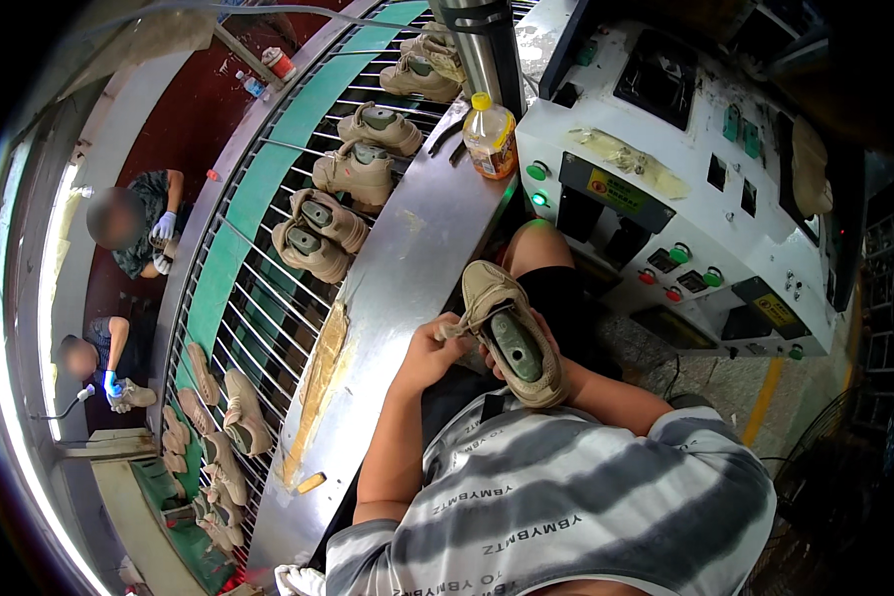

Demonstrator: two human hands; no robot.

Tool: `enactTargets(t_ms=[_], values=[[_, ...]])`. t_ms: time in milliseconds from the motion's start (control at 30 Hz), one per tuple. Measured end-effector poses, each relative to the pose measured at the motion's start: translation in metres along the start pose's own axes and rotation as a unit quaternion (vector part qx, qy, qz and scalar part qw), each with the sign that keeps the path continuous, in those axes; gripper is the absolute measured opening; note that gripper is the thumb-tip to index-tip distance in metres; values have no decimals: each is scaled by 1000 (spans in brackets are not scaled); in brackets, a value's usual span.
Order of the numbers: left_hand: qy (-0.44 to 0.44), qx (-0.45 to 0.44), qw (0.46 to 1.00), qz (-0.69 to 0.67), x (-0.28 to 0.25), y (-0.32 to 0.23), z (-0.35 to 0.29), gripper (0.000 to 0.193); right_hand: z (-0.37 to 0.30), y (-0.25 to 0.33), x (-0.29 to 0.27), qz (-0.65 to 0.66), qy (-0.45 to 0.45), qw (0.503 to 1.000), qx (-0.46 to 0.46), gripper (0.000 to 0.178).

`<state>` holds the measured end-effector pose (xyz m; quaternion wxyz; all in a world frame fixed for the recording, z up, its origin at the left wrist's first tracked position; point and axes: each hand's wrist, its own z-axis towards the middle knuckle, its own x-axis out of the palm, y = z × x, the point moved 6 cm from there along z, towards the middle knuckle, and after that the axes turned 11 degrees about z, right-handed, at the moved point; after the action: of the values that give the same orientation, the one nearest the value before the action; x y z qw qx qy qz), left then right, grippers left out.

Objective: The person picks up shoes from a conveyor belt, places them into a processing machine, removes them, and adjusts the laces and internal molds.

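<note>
A beige shoe (pixel 505 323) with a green shoe last inside it is held over my lap, its toe pointing away from me. My right hand (pixel 548 343) grips it from the side and underneath, and the shoe hides some of those fingers. On the shoe's left side, my left hand (pixel 429 356) is closed, pinching the beige shoelace (pixel 454 330) beside the opening. The fingertips there are partly covered by the lace.
A metal bench (pixel 407 248) runs along my left, bearing a drink bottle (pixel 490 137) and a steel cylinder (pixel 480 50). Beyond it, a barred conveyor (pixel 258 263) carries several shoes (pixel 353 174). A white machine (pixel 666 189) stands ahead right. Two people work across the conveyor.
</note>
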<state>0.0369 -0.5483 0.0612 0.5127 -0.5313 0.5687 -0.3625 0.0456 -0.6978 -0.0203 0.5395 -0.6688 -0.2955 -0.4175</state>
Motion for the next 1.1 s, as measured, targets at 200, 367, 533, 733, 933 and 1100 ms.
enactTargets(t_ms=[200, 367, 533, 733, 933, 1100], values=[[17, 7, 1000, 15, -11, -1, 24, 18, -5, -10, 24, -35, -12, 999, 39, 54], [18, -88, 984, 156, 0, -30, 37, 22, 0, 3, -9, -61, -79, 995, 30, 48], [10, -97, 972, 214, -5, -19, 53, 19, -1, 3, -3, -113, -87, 990, 18, 50], [38, -187, 976, 105, -2, -3, 65, 15, -3, 1, 3, -117, -99, 988, 16, 49], [220, -139, 965, -38, -3, 31, 64, 10, -8, -12, 36, -10, 18, 999, 34, 61], [135, -170, 965, 149, -29, 68, 61, 23, -36, 40, 28, -95, 47, 994, 10, 56]])
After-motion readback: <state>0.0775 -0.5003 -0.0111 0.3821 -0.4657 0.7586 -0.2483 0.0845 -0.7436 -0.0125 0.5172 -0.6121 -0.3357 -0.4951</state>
